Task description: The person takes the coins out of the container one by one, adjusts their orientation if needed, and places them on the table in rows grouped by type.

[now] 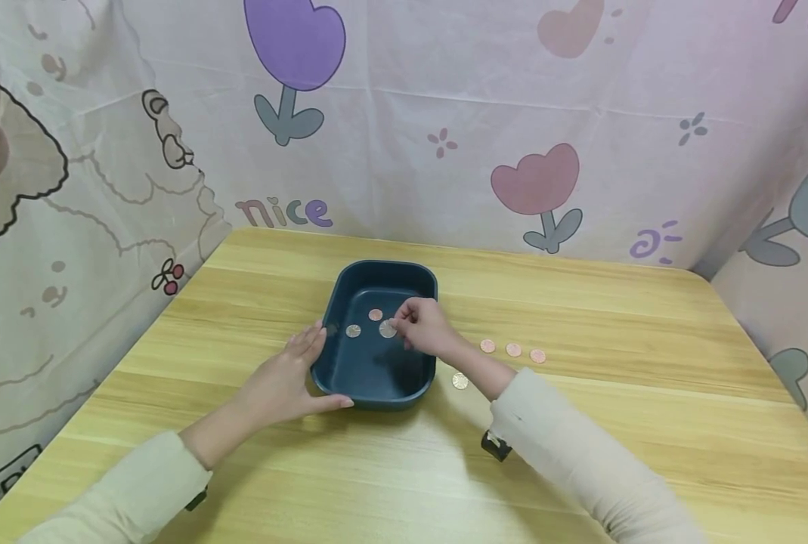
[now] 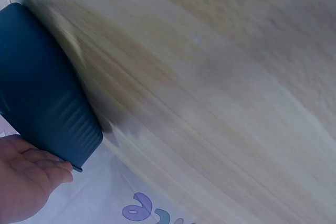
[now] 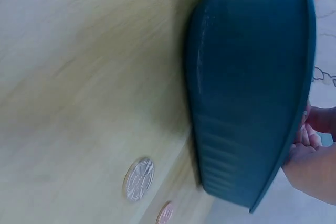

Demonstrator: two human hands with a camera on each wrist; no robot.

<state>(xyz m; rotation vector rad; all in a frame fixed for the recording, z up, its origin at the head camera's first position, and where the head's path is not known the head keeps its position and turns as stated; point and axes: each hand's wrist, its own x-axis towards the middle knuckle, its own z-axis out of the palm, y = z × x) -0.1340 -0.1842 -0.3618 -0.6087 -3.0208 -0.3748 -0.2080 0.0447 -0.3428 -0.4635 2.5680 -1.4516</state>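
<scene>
A dark blue plastic bin (image 1: 366,378) stands on the table, its ribbed outer wall (image 3: 226,150) filling much of the right wrist view. My left hand (image 1: 284,381) rests on its left rim and near corner, fingers along the side and thumb stretched across the front. Over the bin, my right hand (image 1: 427,325) pinches a silver-coloured coin (image 1: 386,329) between thumb and fingertips. A copper-coloured coin (image 1: 375,315) and a pale coin (image 1: 353,331) lie on the bin's floor. Right of the bin, another pale coin (image 1: 459,381) lies near the right forearm.
Three copper-coloured coins, the leftmost coin (image 1: 487,345) nearest the right forearm, lie in a row on the wooden table (image 1: 621,423). A printed cloth (image 1: 404,166) hangs behind the table and at both sides.
</scene>
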